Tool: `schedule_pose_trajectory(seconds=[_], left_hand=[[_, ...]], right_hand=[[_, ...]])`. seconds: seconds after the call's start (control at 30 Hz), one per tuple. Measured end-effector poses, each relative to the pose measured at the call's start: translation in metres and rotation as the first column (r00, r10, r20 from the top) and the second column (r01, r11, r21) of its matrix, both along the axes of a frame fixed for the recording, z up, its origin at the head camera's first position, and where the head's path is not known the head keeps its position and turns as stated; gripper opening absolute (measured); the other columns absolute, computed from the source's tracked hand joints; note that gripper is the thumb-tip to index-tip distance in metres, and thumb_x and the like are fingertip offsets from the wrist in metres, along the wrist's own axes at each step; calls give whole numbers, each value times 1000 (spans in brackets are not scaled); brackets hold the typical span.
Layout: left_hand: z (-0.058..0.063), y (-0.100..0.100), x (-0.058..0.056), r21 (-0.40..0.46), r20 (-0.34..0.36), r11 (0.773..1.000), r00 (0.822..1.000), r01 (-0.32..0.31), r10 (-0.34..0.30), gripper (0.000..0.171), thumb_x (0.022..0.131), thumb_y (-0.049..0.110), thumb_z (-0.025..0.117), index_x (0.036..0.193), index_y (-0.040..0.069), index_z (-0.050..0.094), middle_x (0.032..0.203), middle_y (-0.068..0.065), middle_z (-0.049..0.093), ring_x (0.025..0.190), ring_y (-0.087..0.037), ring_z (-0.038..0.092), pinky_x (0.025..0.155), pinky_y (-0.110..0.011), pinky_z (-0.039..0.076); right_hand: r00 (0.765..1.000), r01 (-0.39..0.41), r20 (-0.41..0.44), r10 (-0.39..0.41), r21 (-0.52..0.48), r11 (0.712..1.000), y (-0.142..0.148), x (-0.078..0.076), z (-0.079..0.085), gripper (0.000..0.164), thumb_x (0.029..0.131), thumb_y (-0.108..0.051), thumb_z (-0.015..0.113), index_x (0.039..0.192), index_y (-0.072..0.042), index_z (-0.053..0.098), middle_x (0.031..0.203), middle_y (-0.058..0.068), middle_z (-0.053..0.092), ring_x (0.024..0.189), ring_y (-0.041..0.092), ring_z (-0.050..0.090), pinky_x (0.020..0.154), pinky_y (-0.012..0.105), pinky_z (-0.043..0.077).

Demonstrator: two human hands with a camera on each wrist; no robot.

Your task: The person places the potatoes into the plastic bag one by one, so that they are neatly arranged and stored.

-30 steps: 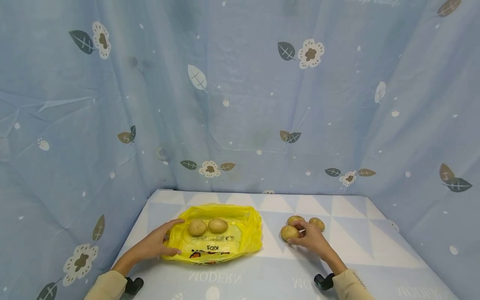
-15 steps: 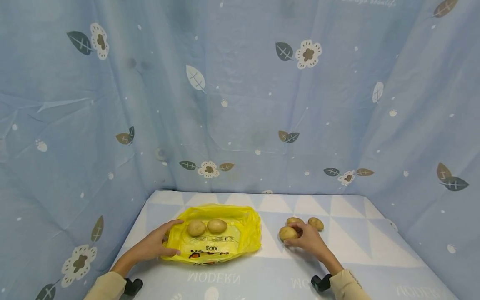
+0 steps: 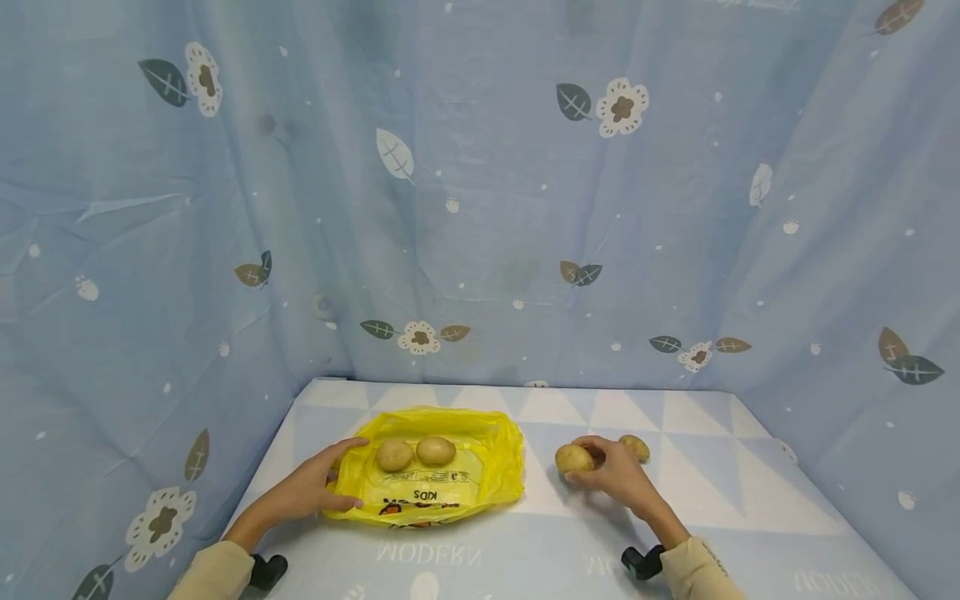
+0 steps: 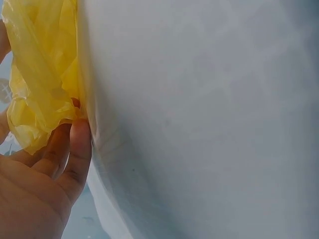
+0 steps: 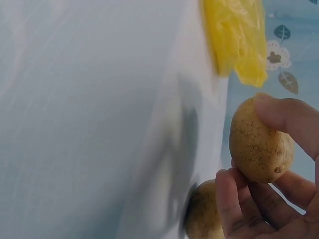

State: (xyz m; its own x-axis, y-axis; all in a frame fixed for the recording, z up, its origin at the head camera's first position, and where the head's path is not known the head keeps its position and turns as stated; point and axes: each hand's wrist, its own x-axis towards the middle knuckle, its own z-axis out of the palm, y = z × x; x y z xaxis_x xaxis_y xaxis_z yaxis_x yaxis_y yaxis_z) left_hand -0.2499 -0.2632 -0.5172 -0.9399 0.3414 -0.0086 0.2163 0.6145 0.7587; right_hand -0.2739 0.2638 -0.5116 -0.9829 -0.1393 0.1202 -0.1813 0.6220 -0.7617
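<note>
A yellow plastic bag (image 3: 491, 479) lies spread with its mouth up, and two potatoes (image 3: 394, 456) rest side by side in it. My left hand (image 3: 307, 487) grips the bag's left end, thumb on the near side and fingers on the far side; in the left wrist view the fingertips touch the gathered plastic (image 4: 42, 84). To the right of the bag my right hand (image 3: 622, 477) holds a potato (image 3: 573, 459) between thumb and fingers, seen just above the table in the right wrist view. Another potato (image 3: 635, 447) sits behind that hand, and one more (image 5: 203, 211) shows below the fingers.
The table (image 3: 540, 542) has a light cloth with triangles and printed letters. Blue patterned curtains (image 3: 487, 208) stand behind it and at both sides. A strip of table separates the bag from the right-hand potatoes.
My right hand has lifted the potato slightly and moved it a little left. The potato behind it is now hidden by the hand in the head view. My left hand stays at the bag.
</note>
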Motion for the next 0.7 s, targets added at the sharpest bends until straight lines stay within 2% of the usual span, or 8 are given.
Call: schedule_pose_trajectory(seconds=[0.33,0.53,0.7], left_hand=[[0,0,-1,6,8,1000,1000,0,0,94,78,29,92,155,15,41,161,-23,34,143,-46,36,108,-64,41],[-1,0,0,8,8,1000,1000,3,-3,95,77,28,93,156,14,41,161,-22,35,143,-45,37,108,-63,42],[0,0,0,8,-2,1000,1000,5,-5,95,77,28,93,155,13,42,160,-22,35,142,-45,38,107,-63,42]], right_hand=[[1000,-11,5,11,-1,1000,-14,-2,4,56,72,-34,95,121,-19,73,113,-3,72,96,15,64,85,39,52],[1000,-23,14,23,4,1000,-24,-2,5,53,73,-32,95,119,-21,73,104,-6,71,89,15,61,77,33,52],[999,-42,13,42,-10,999,-33,-5,7,53,73,-32,95,120,-20,73,100,-6,70,88,16,60,76,34,50]])
